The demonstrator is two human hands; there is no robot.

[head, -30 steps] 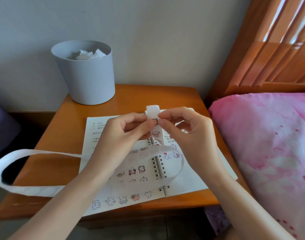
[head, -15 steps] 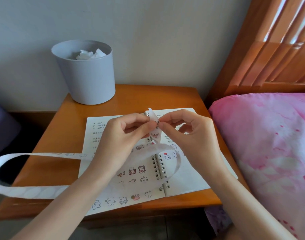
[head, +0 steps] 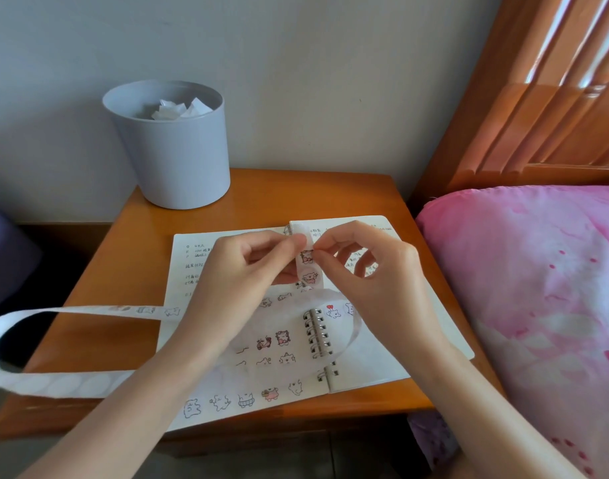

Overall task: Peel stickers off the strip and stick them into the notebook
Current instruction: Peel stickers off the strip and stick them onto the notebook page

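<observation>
Pinching strip (head: pixel 306 275) | left hand (head: pixel 241 271) curled on it | right hand (head: pixel 375 281) pinches sticker (head: pixel 306 256)

The white strip (head: pixel 88 310) stands upright at its end above the spiral binding, bearing two pink cartoon stickers (head: pixel 308 277); the rest curls over the pages and loops left off the tabletop (head: pixel 123 236). The open notebook (head: pixel 189 285) lies flat, with rows of small stickers (head: pixel 282 338) on its left page.

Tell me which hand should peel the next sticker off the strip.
Right. The right hand pinches at the edge of the top sticker, while the left hand grips the strip beside it, above the open notebook, likely serving best as the anchor.
</observation>
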